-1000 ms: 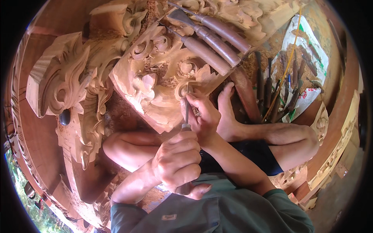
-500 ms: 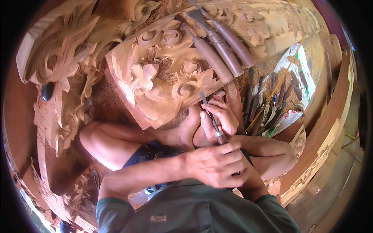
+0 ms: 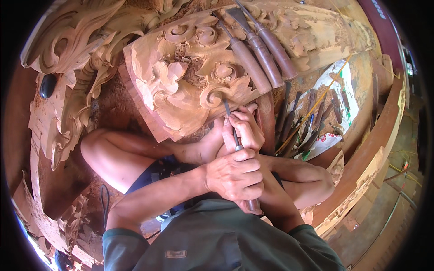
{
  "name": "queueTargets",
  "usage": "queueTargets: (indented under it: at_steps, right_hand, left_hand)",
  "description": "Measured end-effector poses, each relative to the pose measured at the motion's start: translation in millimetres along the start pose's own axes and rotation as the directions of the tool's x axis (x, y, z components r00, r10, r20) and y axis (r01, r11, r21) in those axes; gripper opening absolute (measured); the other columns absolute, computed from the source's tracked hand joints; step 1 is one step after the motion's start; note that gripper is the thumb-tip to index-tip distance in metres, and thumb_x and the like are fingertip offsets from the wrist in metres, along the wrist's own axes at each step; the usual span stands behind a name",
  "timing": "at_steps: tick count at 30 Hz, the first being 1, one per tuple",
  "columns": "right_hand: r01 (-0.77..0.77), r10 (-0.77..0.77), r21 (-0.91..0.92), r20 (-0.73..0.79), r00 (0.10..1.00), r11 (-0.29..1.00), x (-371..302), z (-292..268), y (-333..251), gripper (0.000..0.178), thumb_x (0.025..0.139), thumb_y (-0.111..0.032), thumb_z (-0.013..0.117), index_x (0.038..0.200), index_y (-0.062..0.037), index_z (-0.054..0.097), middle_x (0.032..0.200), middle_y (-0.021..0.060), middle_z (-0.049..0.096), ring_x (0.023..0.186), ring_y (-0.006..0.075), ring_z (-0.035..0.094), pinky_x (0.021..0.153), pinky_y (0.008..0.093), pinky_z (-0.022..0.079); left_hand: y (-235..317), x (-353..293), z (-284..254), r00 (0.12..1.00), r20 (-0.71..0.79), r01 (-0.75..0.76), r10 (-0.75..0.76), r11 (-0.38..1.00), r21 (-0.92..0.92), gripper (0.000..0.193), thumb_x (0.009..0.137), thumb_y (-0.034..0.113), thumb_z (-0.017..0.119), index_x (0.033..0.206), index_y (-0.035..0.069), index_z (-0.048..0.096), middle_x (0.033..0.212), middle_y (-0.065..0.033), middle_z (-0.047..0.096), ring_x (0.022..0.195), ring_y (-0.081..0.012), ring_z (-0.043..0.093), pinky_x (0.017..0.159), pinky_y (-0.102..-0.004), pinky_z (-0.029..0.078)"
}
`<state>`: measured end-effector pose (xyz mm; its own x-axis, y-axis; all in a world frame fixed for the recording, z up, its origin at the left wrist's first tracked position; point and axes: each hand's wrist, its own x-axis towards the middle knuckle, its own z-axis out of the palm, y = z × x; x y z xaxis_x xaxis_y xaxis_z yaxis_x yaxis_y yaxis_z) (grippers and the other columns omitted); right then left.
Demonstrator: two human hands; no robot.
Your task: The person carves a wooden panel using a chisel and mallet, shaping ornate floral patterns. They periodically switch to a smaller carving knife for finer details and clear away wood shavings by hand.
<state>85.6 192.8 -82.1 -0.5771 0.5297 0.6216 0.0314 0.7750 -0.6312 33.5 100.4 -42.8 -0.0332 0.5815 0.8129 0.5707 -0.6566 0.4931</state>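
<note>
My left hand (image 3: 235, 174) is wrapped around the wooden handle of a carving chisel (image 3: 237, 145), whose butt end sticks out below my fist. Farther up, the fingers of my right hand (image 3: 244, 130) close around the metal shank close to the blade. The chisel's tip meets the edge of a curled scroll on the carved wooden panel (image 3: 176, 119); whether it bites into the wood cannot be made out. Raised flowers, leaves and scrolls cover this panel. My bare feet rest against its near edge, under my right hand.
Three wooden-handled chisels (image 3: 264, 56) lie side by side on the panel. On the right, several more tools (image 3: 312, 119) sit on a white plastic sheet (image 3: 350, 92) with a thin yellow stick. Large carved pieces (image 3: 74, 49) stand at the left, a dark oval object (image 3: 47, 86) on one.
Both hands have shifted left with the chisel. Its tip now reaches the scroll's edge, and my left hand grips the handle more upright and tightly. The view has moved slightly.
</note>
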Motion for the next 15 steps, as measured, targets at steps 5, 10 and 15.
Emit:
queueTargets:
  at_steps: [5,10,15]
  right_hand:
    - [0.009,-0.01,0.02,0.013,1.0,1.0,11,5,-1,0.015,0.08,0.005,0.077,0.093,0.0046,0.069,0.089,0.0186,0.07,0.085,0.0338,0.073,0.087,0.0435,0.06]
    - [-0.016,0.016,-0.003,0.099,0.995,1.0,20,-6,-6,0.013,0.08,0.005,0.076,0.09,0.005,0.067,0.091,0.0197,0.072,0.087,0.0346,0.074,0.088,0.0439,0.06]
    - [0.128,-0.127,0.009,0.21,0.969,0.992,33,-14,6,0.01,0.083,0.006,0.076,0.09,0.0064,0.068,0.09,0.0178,0.075,0.084,0.0299,0.075,0.091,0.0476,0.06]
  left_hand:
    - [-5,-1,2,1.0,-0.028,-0.013,0.014,0.999,0.03,0.027,0.064,0.037,0.063,0.072,0.014,0.053,0.074,-0.0025,0.048,0.076,-0.0244,0.055,0.085,-0.0429,0.046]
    - [3,15,3,0.994,-0.088,0.068,-0.068,0.998,-0.004,0.027,0.063,0.039,0.064,0.072,0.015,0.053,0.074,-0.0025,0.048,0.077,-0.0245,0.055,0.085,-0.0428,0.046]
    - [-2,6,18,0.992,-0.115,0.07,-0.057,0.991,0.111,0.029,0.063,0.042,0.066,0.074,0.017,0.055,0.077,-0.0019,0.048,0.078,-0.0232,0.053,0.086,-0.0425,0.044]
